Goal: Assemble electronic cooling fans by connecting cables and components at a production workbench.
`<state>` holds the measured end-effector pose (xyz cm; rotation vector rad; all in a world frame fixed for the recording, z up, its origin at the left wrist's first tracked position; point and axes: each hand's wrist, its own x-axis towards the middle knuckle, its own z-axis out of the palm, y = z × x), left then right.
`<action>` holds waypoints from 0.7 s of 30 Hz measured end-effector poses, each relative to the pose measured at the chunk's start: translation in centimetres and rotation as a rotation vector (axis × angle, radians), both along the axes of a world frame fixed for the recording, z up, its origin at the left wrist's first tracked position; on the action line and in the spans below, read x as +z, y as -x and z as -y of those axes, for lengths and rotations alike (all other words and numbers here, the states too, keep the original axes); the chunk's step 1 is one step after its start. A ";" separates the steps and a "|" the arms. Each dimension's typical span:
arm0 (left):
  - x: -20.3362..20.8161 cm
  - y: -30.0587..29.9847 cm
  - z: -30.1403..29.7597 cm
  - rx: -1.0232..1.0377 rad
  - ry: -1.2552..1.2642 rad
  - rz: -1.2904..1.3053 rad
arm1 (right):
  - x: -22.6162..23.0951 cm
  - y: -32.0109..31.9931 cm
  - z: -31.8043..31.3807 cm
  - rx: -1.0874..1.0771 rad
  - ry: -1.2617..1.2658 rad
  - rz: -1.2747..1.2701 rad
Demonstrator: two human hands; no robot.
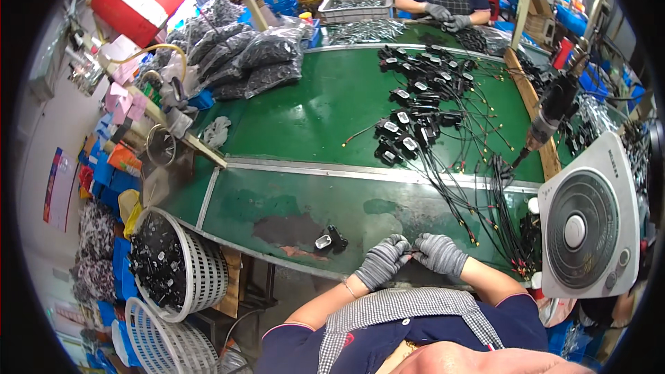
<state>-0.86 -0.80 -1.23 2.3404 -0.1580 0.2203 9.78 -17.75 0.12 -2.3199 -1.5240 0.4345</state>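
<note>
Close together over the near edge of the green workbench (pixel 228 201) are my two hands in grey knitted gloves. My left hand (pixel 383 262) has its fingers pinched near the fingertips of my right hand (pixel 441 254), which are drawn together too. Something small and thin may lie between them; it is too small to make out. Left of my hands, a small black cabled part (pixel 337 237) with a pale metal face rests on the worn surface. Beyond, several similar black parts (pixel 415 111) lie heaped, their thin cables trailing toward a bundle of black cables (pixel 509 228) on the right.
A grey fan (pixel 589 215) stands at the right. A hanging power screwdriver (pixel 551 114) points down beside a wooden strip (pixel 530 100). White baskets (pixel 208 273) stand lower left, one holding black parts. Bagged parts (pixel 270 55) sit far left. A gloved co-worker (pixel 450 0) sits opposite.
</note>
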 end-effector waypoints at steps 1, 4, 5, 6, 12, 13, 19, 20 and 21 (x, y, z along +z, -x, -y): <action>-0.3 0.1 0.0 0.012 -0.002 0.008 | 0.6 0.1 -0.2 0.003 -0.034 0.014; -0.7 0.1 -0.1 0.069 -0.016 -0.061 | 1.5 0.5 -0.5 -0.042 0.015 0.049; -0.9 0.2 -0.1 0.078 -0.022 -0.096 | 1.6 0.6 -0.6 -0.048 0.019 0.070; -0.6 0.1 -0.1 0.075 -0.005 -0.102 | 2.1 0.8 -0.6 -0.055 0.063 0.074; -0.5 0.2 -0.4 0.008 0.074 -0.001 | 1.3 0.2 -0.5 0.052 0.050 0.092; -0.7 0.1 -0.3 0.014 0.050 -0.019 | 1.3 0.2 -0.5 0.058 0.050 0.099; -0.5 0.3 0.0 0.048 -0.121 -0.190 | 2.1 1.0 -1.0 -0.045 0.088 0.087; -0.4 0.3 0.0 0.042 -0.130 -0.203 | 2.0 0.9 -0.9 -0.046 0.094 0.073; -0.3 0.4 0.0 0.037 -0.141 -0.218 | 1.8 0.9 -1.0 -0.045 0.098 0.056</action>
